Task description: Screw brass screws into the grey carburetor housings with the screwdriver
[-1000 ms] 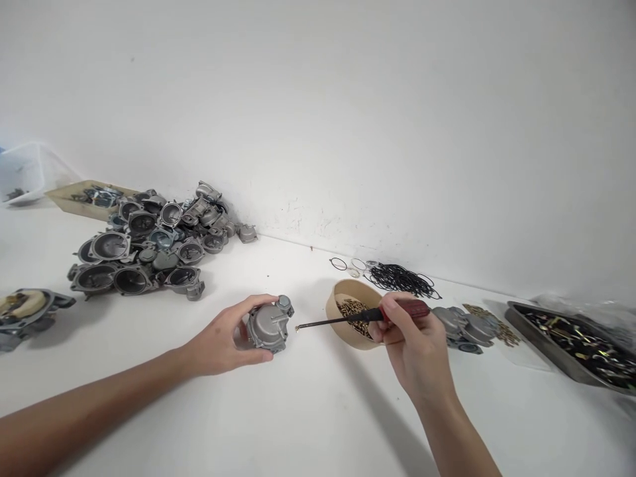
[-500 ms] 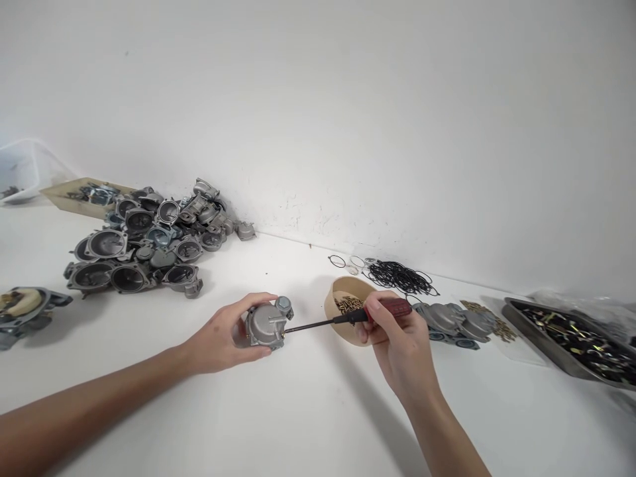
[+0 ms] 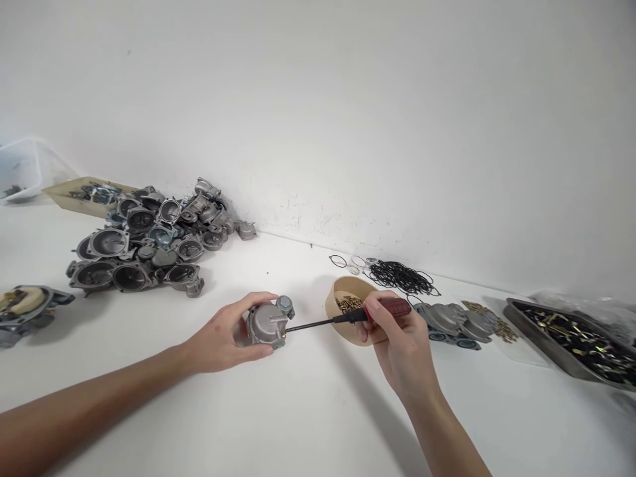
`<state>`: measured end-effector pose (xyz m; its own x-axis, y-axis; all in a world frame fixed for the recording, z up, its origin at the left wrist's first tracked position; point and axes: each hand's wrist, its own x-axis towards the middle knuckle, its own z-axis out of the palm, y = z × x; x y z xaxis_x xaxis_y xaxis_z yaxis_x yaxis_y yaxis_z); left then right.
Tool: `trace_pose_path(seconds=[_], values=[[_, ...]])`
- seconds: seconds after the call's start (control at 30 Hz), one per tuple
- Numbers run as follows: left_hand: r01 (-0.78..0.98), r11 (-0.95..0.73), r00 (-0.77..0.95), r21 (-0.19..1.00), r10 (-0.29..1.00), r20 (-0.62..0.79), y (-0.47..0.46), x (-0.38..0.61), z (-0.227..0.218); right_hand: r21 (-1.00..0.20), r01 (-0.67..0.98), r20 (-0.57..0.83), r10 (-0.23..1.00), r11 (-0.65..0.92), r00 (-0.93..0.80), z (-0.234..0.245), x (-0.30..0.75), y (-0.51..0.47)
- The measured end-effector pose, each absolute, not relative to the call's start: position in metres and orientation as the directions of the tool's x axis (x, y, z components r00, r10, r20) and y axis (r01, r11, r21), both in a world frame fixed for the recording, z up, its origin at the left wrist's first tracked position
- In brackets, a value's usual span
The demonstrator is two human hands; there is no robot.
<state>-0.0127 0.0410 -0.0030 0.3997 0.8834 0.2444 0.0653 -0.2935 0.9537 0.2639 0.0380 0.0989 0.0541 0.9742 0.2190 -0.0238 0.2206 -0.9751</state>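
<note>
My left hand (image 3: 226, 336) is wrapped round a grey metal carburetor float bowl (image 3: 267, 323), thumb and fingers on opposite sides, its domed side up. A screwdriver (image 3: 392, 307) with a red and black handle is gripped in my right hand (image 3: 401, 344). Its long dark shaft points left, and the tip meets the right side of the bowl, by a small brass-coloured spot. Just behind the shaft stands a round beige container (image 3: 334, 298) holding small brass screw-like parts (image 3: 349, 303); my right hand hides part of its rim.
Many similar bowls (image 3: 130, 277) are heaped at the left, before a beige tray (image 3: 74, 204). Black rubber rings (image 3: 397, 277) lie along the wall. At the right are a carburetor-like part (image 3: 444, 321), loose brass pieces (image 3: 504, 330) and a metal tray (image 3: 546, 344) of mixed small parts.
The view has shifted very slightly. Both hands keep their grips, and the screwdriver tip stays at the side of the bowl.
</note>
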Motion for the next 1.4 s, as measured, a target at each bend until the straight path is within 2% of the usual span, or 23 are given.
trace_pose_path(seconds=[0.37, 0.73, 1.0, 1.17, 1.23, 1.3, 1.4], values=[[0.195, -0.364, 0.329, 0.911, 0.899, 0.289, 0.039, -0.009, -0.002, -0.96, 0.134, 0.257, 0.964, 0.247, 0.069, 0.086, 0.284, 0.048], [0.224, -0.368, 0.303, 0.902, 0.906, 0.294, 0.038, -0.007, -0.004, -0.963, 0.09, 0.257, 0.966, 0.253, 0.032, 0.088, 0.283, 0.048], [0.276, -0.415, 0.303, 0.867, 0.894, 0.331, 0.037, -0.006, 0.001, -0.958, 0.129, 0.262, 0.964, 0.255, 0.039, 0.088, 0.281, 0.046], [0.314, -0.431, 0.281, 0.846, 0.893, 0.351, 0.034, -0.006, 0.001, -0.936, 0.081, 0.349, 0.931, 0.342, 0.105, 0.091, 0.292, 0.054], [0.325, -0.425, 0.273, 0.845, 0.897, 0.347, 0.032, -0.005, 0.0, -0.904, 0.161, 0.422, 0.886, 0.395, 0.192, 0.092, 0.303, 0.06], [0.339, -0.412, 0.26, 0.846, 0.905, 0.337, 0.031, -0.005, -0.001, -0.845, 0.339, 0.511, 0.81, 0.412, 0.288, 0.093, 0.316, 0.067], [0.364, -0.394, 0.242, 0.844, 0.915, 0.323, 0.03, -0.006, -0.002, -0.745, 0.577, 0.602, 0.71, 0.334, 0.366, 0.09, 0.333, 0.075]])
